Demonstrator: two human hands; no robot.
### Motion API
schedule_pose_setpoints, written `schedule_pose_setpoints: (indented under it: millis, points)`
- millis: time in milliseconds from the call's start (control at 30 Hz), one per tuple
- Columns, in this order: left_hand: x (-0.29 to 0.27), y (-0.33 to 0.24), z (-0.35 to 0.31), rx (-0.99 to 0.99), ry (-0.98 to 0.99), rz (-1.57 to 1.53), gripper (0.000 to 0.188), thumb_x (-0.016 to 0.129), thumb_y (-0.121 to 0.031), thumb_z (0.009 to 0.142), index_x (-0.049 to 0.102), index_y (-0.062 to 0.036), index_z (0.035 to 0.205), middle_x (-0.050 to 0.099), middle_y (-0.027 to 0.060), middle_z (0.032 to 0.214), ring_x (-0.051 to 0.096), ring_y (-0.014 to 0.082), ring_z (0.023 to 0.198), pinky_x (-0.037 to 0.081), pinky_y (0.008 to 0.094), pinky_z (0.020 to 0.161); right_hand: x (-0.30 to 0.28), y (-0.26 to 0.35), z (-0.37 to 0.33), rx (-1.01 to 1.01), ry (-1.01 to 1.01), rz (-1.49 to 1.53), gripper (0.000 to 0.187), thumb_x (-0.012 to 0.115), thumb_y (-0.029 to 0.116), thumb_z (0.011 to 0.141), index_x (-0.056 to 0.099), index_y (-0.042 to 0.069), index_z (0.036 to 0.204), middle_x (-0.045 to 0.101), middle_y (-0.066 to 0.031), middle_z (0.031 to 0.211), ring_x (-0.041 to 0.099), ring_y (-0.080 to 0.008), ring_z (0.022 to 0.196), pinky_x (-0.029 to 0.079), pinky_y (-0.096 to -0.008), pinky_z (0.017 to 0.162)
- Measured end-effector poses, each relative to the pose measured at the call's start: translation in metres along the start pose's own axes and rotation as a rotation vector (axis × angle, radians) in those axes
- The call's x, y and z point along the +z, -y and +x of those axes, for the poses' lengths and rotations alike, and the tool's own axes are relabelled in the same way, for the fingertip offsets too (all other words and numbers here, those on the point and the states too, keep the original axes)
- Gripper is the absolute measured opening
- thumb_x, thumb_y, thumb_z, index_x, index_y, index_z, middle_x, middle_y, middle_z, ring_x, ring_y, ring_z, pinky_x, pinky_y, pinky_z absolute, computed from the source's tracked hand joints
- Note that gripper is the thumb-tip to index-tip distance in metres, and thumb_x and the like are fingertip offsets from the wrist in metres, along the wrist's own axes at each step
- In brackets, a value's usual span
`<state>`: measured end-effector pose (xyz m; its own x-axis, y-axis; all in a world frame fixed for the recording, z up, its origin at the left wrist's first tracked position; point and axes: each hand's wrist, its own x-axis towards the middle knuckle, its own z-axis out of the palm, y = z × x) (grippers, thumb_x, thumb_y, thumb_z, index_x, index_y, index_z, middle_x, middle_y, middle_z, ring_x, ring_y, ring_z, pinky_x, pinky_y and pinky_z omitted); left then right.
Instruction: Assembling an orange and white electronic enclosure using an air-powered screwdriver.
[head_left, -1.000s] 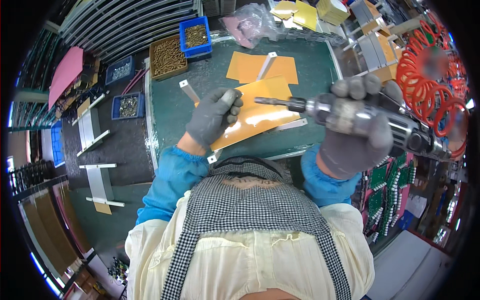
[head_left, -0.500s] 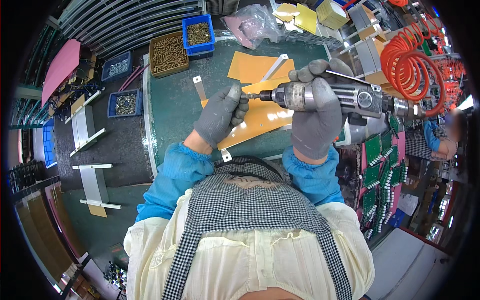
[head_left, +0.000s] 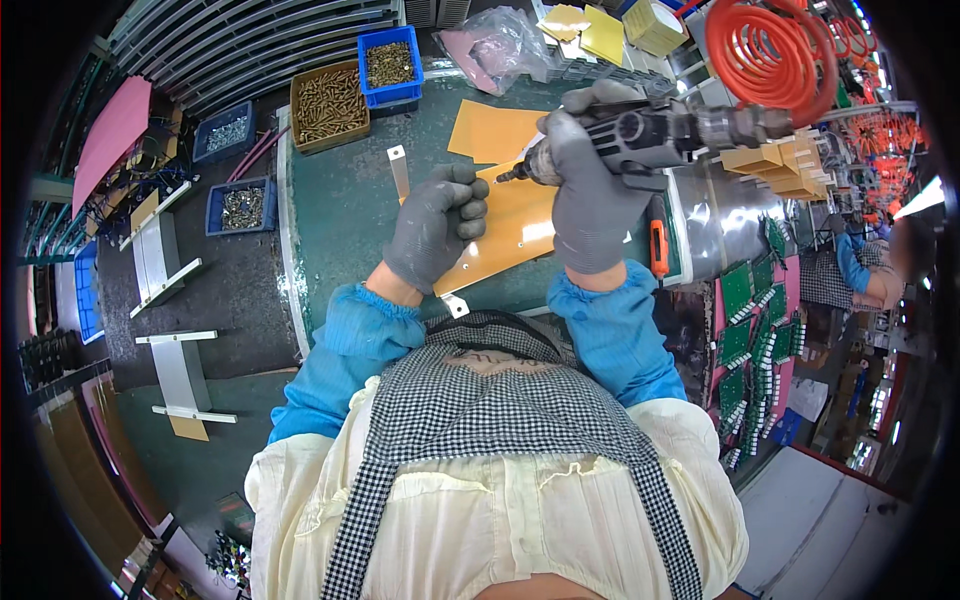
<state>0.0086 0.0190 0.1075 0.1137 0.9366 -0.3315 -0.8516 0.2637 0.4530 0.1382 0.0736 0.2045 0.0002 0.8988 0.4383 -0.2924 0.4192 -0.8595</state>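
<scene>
My right hand point(head_left: 595, 200), in a grey glove, grips an air screwdriver point(head_left: 640, 138) whose bit points left over an orange-yellow sheet point(head_left: 515, 235). The bit tip is just right of my left hand's fingers and apart from them. My left hand point(head_left: 432, 230), also gloved, is closed above the sheet's left part; what its curled fingers hold, if anything, is hidden. A white bar point(head_left: 399, 170) sticks out at the sheet's upper left, and a white bar end point(head_left: 455, 306) shows at its lower edge. Behind lies a second orange sheet point(head_left: 480, 130).
A cardboard box of screws point(head_left: 330, 135) and a blue bin of small fasteners point(head_left: 390, 98) stand at the back. Two blue bins point(head_left: 222, 133) sit left. An orange-handled tool point(head_left: 658, 248), green circuit boards point(head_left: 738, 290) and a coiled red hose point(head_left: 765, 55) are right. Another person point(head_left: 865, 275) is beyond.
The screwdriver has drawn back from my left fingers and tilted, its rear end swinging up. My left hand stays near its place, fingers still curled. The orange-handled tool has come into view.
</scene>
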Motion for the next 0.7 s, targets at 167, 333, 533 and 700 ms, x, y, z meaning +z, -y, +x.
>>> schedule_pose_setpoints:
  millis: [167,333,533,700]
  points:
    - [0.007,0.002,-0.007,0.067,-0.052,0.119,0.023,0.045,0.0,0.087,0.047,0.001,0.11,0.053,0.0098,0.099,0.049,0.0124,0.075,0.043,0.0227,0.058,0.001,-0.008,-0.002,0.048,0.003,0.03,0.04,0.061,-0.011,0.081,0.051,0.003,0.117,0.06,-0.0107,0.098,0.061,-0.016,0.075,0.047,-0.0257,0.052]
    - [0.012,0.0,-0.01,0.088,-0.049,0.176,0.03,0.045,-0.004,0.095,0.043,0.0035,0.123,0.053,0.009,0.1,0.05,0.0113,0.077,0.044,0.0216,0.06,0.003,-0.007,-0.003,0.083,0.021,-0.027,0.039,0.061,-0.011,0.08,0.052,0.003,0.116,0.06,-0.0095,0.097,0.06,-0.014,0.072,0.046,-0.0242,0.051]
    - [0.007,0.001,-0.009,0.102,0.017,0.163,0.03,0.044,-0.012,0.1,0.042,0.0013,0.127,0.052,0.006,0.098,0.048,0.0093,0.075,0.042,0.0195,0.057,0.016,-0.01,0.005,0.086,0.116,-0.025,0.036,0.064,-0.009,0.079,0.054,0.004,0.111,0.061,-0.0071,0.095,0.058,-0.0113,0.065,0.046,-0.0235,0.051]
    - [0.009,0.0,-0.01,0.09,-0.007,0.182,0.03,0.045,-0.015,0.101,0.045,0.0,0.127,0.052,0.0044,0.096,0.047,0.008,0.074,0.041,0.0191,0.057,0.016,-0.015,0.008,0.101,0.153,-0.133,0.036,0.065,-0.009,0.078,0.054,0.004,0.11,0.062,-0.0069,0.09,0.057,-0.0105,0.062,0.045,-0.0234,0.05]
